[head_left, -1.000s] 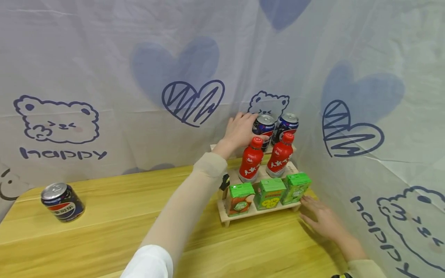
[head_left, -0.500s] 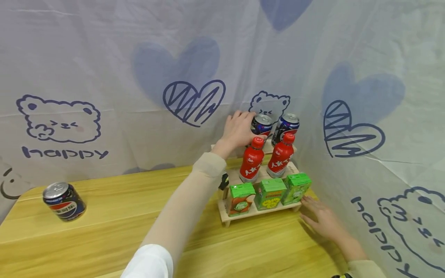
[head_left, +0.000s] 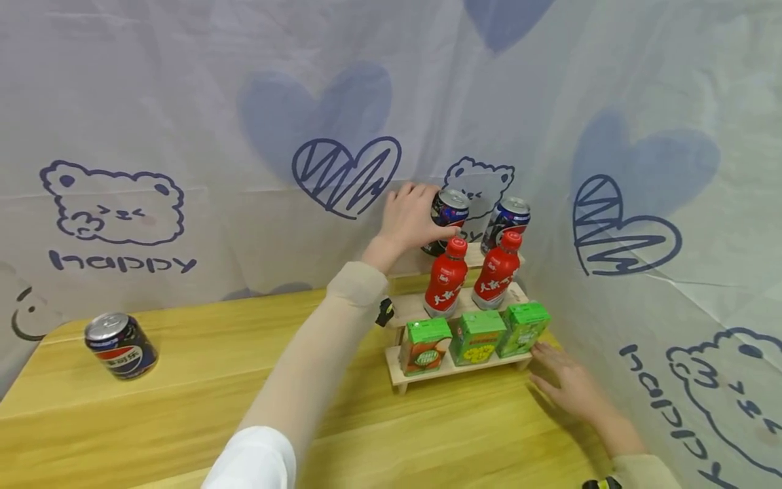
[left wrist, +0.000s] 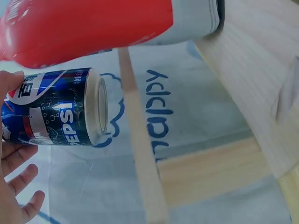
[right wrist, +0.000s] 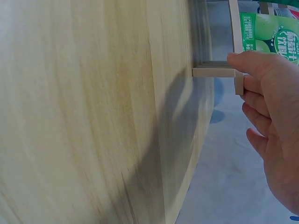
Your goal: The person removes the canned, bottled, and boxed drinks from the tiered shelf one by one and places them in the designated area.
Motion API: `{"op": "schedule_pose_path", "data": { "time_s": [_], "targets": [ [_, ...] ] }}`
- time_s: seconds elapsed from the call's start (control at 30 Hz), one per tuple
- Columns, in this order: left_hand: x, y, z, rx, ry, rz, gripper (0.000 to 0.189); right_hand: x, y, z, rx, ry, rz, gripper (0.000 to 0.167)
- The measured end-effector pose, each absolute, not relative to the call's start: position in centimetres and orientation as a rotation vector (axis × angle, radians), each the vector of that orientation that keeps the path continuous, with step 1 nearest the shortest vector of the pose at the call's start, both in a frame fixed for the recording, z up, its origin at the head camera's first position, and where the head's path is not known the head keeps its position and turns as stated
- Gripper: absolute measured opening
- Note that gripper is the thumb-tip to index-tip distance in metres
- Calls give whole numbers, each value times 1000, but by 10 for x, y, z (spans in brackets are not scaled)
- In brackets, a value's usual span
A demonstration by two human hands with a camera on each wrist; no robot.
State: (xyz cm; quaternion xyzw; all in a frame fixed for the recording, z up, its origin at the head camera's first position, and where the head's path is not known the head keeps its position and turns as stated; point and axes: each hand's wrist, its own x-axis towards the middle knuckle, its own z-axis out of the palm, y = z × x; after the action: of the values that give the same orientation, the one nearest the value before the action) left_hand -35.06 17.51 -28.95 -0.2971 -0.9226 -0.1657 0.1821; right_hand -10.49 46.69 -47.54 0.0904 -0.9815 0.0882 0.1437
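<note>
Currently, the left hand (head_left: 408, 216) grips a can (head_left: 451, 214), its base clear of the top shelf of the rack (head_left: 404, 309), left of another can (head_left: 505, 223). The right hand (head_left: 572, 386) rests relaxed, nearly straight fingers against the rack's right end. Red bottles (head_left: 445, 284) occupy the middle shelf; cartons (head_left: 478, 339), the lowest.
</note>
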Motion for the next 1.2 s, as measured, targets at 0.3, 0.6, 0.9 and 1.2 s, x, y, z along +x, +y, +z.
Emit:
{"op": "schedule_pose_path", "data": {
  "time_s": [0.3, 0.6, 0.9, 1.2],
  "targets": [
    [-348, 151, -279, -794, -2577, -514, 88, -108, 469, -474, 280, -2817, 239, 55],
    [-340, 120, -271, -783, -2500, -512, 86, -109, 471, -473, 302, -2786, 221, 53],
    [-327, 84, -271, -766, -2416, -469, 87, -109, 467, -467, 275, -2827, 231, 52],
    [-311, 44, -278, -773, -2298, -393, 85, -106, 463, -469, 242, -2884, 228, 54]
  ]
}}
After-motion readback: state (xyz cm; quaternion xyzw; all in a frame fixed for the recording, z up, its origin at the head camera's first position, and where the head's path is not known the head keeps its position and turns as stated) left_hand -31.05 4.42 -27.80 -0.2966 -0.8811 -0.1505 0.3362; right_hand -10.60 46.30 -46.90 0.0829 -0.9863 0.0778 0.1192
